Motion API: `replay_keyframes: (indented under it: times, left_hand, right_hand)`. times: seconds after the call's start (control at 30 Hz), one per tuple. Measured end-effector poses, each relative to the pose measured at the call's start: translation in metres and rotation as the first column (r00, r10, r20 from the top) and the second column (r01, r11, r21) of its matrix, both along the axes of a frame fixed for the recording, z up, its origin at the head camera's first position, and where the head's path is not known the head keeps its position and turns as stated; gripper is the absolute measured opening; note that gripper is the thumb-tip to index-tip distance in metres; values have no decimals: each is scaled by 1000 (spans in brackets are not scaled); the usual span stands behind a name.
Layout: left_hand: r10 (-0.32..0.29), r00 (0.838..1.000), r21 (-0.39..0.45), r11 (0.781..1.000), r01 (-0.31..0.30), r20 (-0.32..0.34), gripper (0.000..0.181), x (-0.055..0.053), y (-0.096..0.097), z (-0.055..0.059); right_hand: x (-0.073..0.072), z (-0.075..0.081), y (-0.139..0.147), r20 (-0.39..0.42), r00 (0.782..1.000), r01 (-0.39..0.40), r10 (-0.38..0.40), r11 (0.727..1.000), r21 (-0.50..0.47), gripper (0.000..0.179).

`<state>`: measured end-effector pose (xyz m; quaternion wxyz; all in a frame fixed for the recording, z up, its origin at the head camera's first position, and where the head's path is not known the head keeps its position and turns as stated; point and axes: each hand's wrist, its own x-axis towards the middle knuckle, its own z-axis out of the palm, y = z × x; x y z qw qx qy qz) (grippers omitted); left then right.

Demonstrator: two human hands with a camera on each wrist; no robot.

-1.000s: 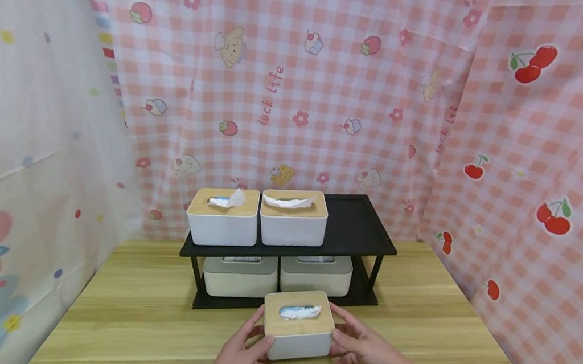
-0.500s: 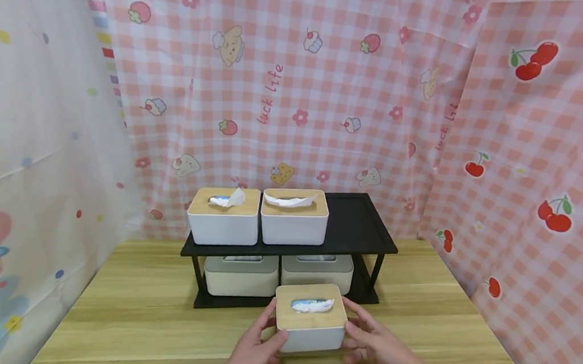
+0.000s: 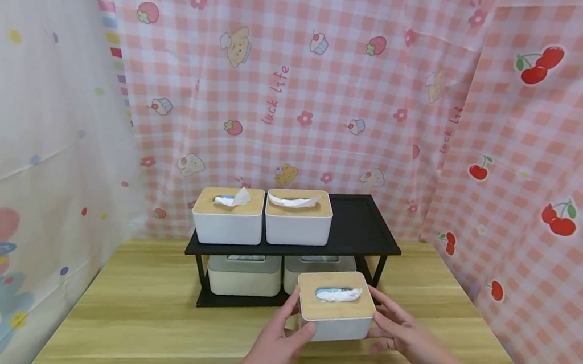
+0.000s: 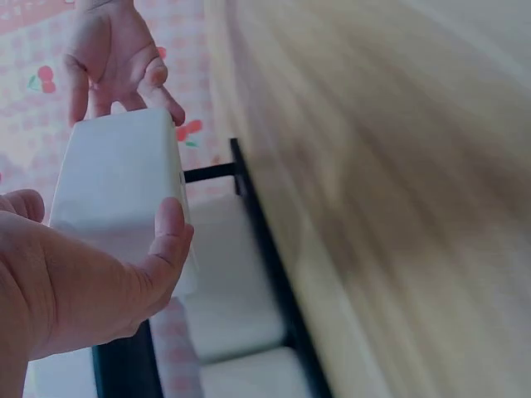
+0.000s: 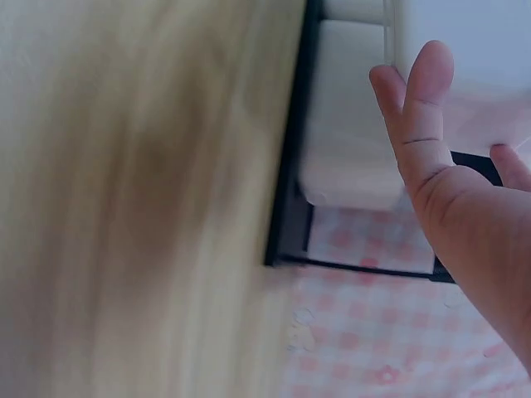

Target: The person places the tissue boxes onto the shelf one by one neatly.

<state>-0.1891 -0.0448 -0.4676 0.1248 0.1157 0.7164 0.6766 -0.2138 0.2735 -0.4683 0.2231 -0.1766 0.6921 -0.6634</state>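
Note:
Between my two hands a white tissue box with a light wooden lid is held up in front of the black shelf. A crumpled tissue pokes out of its oval slot. My left hand grips the left side, thumb at the front corner. On the opposite side my right hand holds it with thumb and fingers. In the left wrist view the box shows its plain white wall, with both hands at its ends. The right wrist view catches my right hand against the box's side.
The two-tier black shelf stands on the wood-grain table. Two similar wooden-lidded tissue boxes sit on its top left and middle. Below are two grey-lidded boxes, the right one partly covered by the held box. Patterned curtains surround the table.
Both hands have carried the tissue box rightward and up, away from the front of the table toward the shelf. The boxes on the shelf have stayed put.

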Motion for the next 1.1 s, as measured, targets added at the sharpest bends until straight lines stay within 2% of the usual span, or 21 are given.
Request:
replay_keyframes:
  times: [0.17,0.3,0.43,0.53,0.67,0.9,1.1]
  left_hand:
    - [-22,998,-14,1000,21,-55,87,1,11,22]
    - [-34,998,-12,999,34,-51,89,0,20,40]
    - [-69,994,-19,998,67,-87,90,-4,33,56]
    - [-84,989,-18,996,82,-123,91,-8,41,66]
    - [-99,985,-5,995,99,-144,92,-17,50,75]
    - [-95,987,-24,995,93,-128,91,-35,60,87]
    - [-48,993,-12,999,47,-107,90,-47,65,94]
  right_hand:
    - [1,19,17,-52,998,-32,31,999,-14,61]
    - [1,36,31,-103,993,-64,58,996,-58,60]
    - [3,52,46,-174,982,-96,77,990,-104,61]
    - [1,64,55,-211,975,-97,75,991,-96,62]
    - [-4,75,63,-230,971,-79,59,994,-76,61]
    - [-18,85,68,-220,974,-73,47,991,-110,59]
    - [-28,89,61,-224,974,24,-28,999,-22,58]
